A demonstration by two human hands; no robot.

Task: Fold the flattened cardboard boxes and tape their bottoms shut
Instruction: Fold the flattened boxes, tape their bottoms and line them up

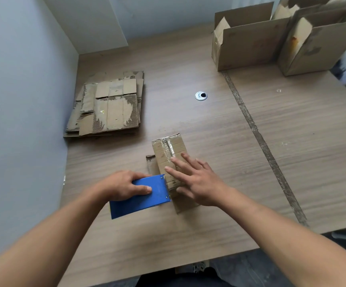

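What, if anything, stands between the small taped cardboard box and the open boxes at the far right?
Nothing visible: only bare wooden table, crossed by a flat tape-residue strip, lies between the small taped cardboard box and the open brown cardboard boxes.

Flat cardboard stack [108,106] left of box [169,154]; open boxes [250,40] far right.

Wood-grain table [188,235], seen from above. Left of centre: a stack of flattened cardboard boxes [108,106] lies beside the wall. Lower centre: a small taped box [169,150]. Upper right: two erected boxes [250,46], flaps open, side by side. Centre: a round cable grommet [201,95]. A worn tape strip [259,137] runs diagonally from the erected boxes to the lower right edge.
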